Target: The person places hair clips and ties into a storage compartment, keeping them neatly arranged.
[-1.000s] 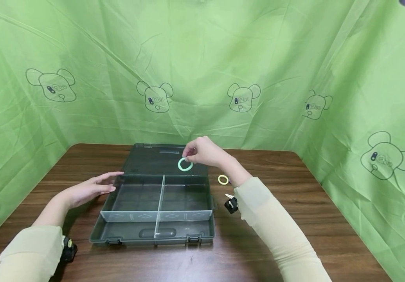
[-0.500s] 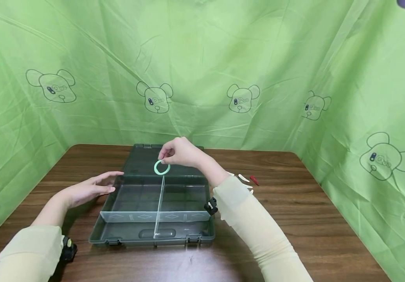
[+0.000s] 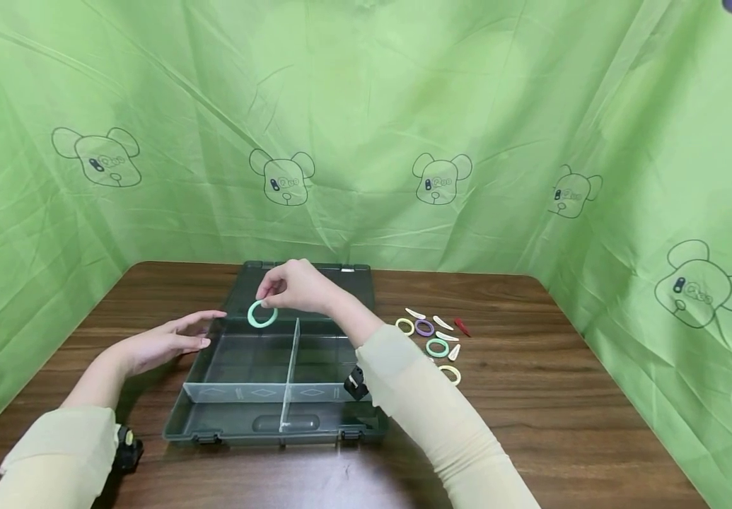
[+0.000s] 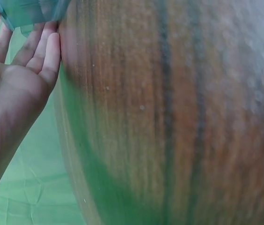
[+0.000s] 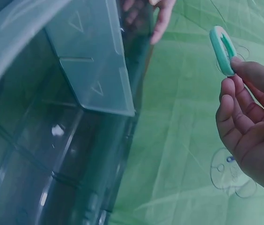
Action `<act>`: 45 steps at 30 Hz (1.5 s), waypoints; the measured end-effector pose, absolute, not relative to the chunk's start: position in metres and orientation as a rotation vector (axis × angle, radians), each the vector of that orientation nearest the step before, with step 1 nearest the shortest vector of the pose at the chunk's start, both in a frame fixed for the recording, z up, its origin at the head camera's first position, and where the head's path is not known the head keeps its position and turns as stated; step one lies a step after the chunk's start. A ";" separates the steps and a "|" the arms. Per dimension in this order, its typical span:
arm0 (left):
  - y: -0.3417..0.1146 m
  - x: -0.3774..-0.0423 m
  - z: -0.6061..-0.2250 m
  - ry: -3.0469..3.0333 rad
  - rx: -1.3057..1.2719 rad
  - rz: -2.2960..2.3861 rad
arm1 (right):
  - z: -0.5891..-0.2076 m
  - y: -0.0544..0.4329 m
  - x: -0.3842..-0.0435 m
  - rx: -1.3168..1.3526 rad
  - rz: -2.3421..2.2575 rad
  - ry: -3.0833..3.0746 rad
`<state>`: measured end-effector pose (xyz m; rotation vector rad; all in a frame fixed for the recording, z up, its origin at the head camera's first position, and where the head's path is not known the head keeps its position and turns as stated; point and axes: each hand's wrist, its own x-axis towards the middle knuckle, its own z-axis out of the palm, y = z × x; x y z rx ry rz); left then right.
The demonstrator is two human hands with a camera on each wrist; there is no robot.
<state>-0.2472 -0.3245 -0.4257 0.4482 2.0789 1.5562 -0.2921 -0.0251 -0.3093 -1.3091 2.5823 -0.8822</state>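
My right hand (image 3: 298, 286) pinches a mint-green hair tie (image 3: 262, 326) between thumb and fingertips, raised over the back left part of a dark see-through divider box (image 3: 177, 422). In the right wrist view the hair tie (image 5: 219, 52) hangs at the fingertips, with the box wall and dividers to its left. The left hand (image 3: 160, 343) lies at the box's left side, fingers extended along it. In the left wrist view, those fingers (image 4: 26, 51) reach up to the box's corner (image 4: 31, 11). The box lid (image 3: 346, 284) lies folded back behind it.
Clear dividers (image 3: 238, 392) split the box into compartments. Right of the box lie a purple hair tie (image 3: 424, 334), a green hair tie (image 3: 438, 355), yellow ones, several white hair clips (image 3: 443, 323) and a red hair clip (image 3: 461, 326). A green curtain (image 3: 366, 226) hangs behind the table.
The right hand has carried the mint-green hair tie leftward over the box and slightly lower. Its arm now uncovers the hair ties and clips at right. The left hand stays put.
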 end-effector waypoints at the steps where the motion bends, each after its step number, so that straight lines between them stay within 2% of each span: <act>1: -0.325 -0.247 -0.426 2.080 0.448 1.556 | -0.312 -0.028 -0.292 -1.312 -0.882 2.580; 19: -0.326 -0.250 -0.429 2.079 0.436 1.561 | -0.357 -0.067 -0.284 -1.170 -1.056 2.402; 45: -0.328 -0.249 -0.430 2.093 0.403 1.529 | -0.405 -0.085 -0.273 -1.183 -0.879 2.272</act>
